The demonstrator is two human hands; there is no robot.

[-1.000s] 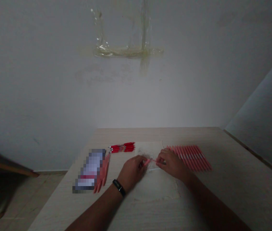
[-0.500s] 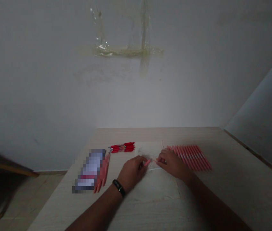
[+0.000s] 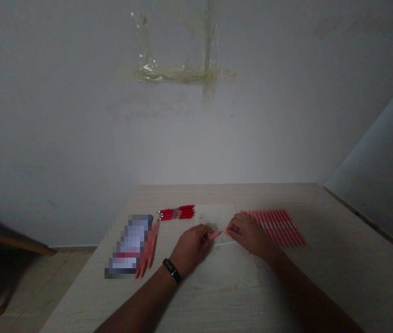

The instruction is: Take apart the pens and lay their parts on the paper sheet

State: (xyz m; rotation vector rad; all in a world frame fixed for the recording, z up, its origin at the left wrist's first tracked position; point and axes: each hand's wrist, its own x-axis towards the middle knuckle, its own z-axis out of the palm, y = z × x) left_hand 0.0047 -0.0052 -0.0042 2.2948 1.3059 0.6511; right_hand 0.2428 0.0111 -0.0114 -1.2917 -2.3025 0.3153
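Observation:
In my left hand (image 3: 192, 241), fingertips are pinched on a slim pink pencil-like stick (image 3: 214, 236), which points toward the other hand. My right hand (image 3: 245, 231) is closed in a pinch at a small pink piece (image 3: 225, 231); most of it is hidden by the fingers. Only a narrow gap lies between the two pink ends. Both hands are low over a pale sheet (image 3: 227, 268) with dark smudges. Under them lies a thin white strip (image 3: 226, 243). Just right of my right hand, several pink sticks (image 3: 279, 226) with silvery marks lie in a neat row.
Several red pens (image 3: 177, 212) lie at the back left. More pink sticks (image 3: 152, 245) lie beside a blurred phone-like object (image 3: 128, 247) on the left. The wooden table (image 3: 321, 286) meets a wall (image 3: 269, 115) behind, and a brown wooden piece (image 3: 12, 240) stands at far left.
The stick in my left hand has tilted slightly flatter. My right fingers have shifted a little at the small pink piece; everything else stays where it was.

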